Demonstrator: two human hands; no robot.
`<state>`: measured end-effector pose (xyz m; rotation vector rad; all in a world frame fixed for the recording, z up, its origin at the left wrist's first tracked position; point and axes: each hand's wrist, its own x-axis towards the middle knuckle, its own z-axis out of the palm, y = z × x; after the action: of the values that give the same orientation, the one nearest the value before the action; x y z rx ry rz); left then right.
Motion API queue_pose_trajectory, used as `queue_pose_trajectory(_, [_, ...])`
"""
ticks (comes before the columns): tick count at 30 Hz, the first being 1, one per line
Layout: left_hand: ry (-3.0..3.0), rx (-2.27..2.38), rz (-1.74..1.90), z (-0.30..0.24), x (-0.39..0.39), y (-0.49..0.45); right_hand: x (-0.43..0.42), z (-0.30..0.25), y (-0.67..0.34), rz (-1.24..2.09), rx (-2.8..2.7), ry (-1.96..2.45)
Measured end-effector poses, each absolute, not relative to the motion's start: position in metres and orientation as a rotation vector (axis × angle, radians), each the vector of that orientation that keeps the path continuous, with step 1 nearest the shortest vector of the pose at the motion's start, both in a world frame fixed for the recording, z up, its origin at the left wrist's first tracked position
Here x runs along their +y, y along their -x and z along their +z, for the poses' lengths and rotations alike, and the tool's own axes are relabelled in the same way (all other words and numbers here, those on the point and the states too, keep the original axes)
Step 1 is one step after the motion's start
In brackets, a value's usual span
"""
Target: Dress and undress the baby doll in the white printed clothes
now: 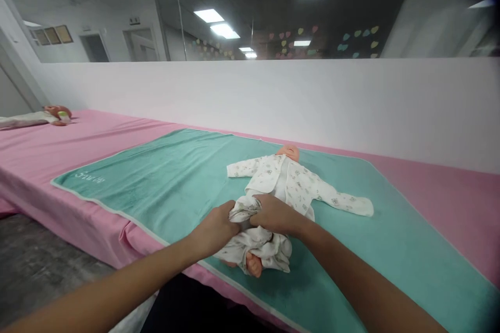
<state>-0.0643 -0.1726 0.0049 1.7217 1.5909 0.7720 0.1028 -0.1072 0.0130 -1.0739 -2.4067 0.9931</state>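
A baby doll (289,152) lies on its back on a green towel (175,166), its head toward the wall. It wears an open white printed jacket (304,186) with the sleeves spread to both sides. White printed baby pants (253,242) are bunched around the doll's legs, and a foot (253,265) shows below the cloth. My left hand (219,229) is closed on the pants' gathered waistband at its left side. On the other side, my right hand (273,214) grips the same waistband, close to the doll's middle. The fingertips of both hands are partly hidden in the folds.
The towel lies on a pink-covered platform (121,132), whose front edge is just before me. A second doll (58,112) lies at the far left. Behind stands a white wall (234,93) with a mirror (234,10) above it.
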Motion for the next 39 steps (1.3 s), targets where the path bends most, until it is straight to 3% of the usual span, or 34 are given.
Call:
queue_pose_trajectory(5, [-1.526,1.608,0.563,0.017,-0.209,0.079,-0.112,0.018,-0.102,0.93,-2.61,1.214])
queue_pose_trajectory(13, [-1.621,1.582,0.409,0.009,-0.217,0.076,-0.118,0.005,-0.103,0.788,-2.661,1.095])
queue_pose_trajectory(21, [-1.305,1.357,0.566,0.044,-0.218,0.065,-0.11,0.017,-0.121,1.427,-2.468,0.833])
queue_pose_trajectory(28, [-1.518,1.34,0.565,0.059,-0.196,0.076,-0.115,0.024,-0.125,1.679,-2.224,0.711])
queue_pose_trajectory(33, [-1.556,1.281,0.617,0.048,-0.176,0.083,-0.119,0.021,-0.122,1.724,-2.067,0.567])
queue_pose_trajectory(39, [-1.633,1.531,0.936,0.015,-0.153,0.099,-0.117,0.008,-0.116,1.56,-2.136,0.573])
